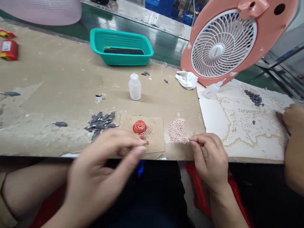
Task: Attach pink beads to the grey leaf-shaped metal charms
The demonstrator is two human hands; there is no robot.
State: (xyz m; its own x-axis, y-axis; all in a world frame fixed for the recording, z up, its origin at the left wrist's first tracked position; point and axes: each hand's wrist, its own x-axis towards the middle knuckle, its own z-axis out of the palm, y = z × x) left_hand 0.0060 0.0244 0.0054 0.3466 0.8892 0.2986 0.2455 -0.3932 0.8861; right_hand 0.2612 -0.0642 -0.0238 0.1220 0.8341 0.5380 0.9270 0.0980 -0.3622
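Observation:
My left hand (104,171) is over the table's front edge, thumb and forefinger brought together in a pinch. Its fingertips are close to small red bits (142,138) on a cardboard piece (156,133); whatever they hold is too small to make out. On that cardboard sits a shallow red cap (139,127). My right hand (211,155) pinches at the edge of a pile of tiny pale pink and reddish pieces (175,129), and I cannot tell what is between its fingertips. Left of the cardboard lies a heap of dark leaf-shaped pieces (101,123) with small whitish tips.
A translucent bottle (135,88) stands behind the cardboard. Farther back are a green basket (121,58), a white cloth (186,79) and a pink fan (220,44). At right, another person's hand (294,115) is beside a printed sheet (249,139) bearing dark pieces.

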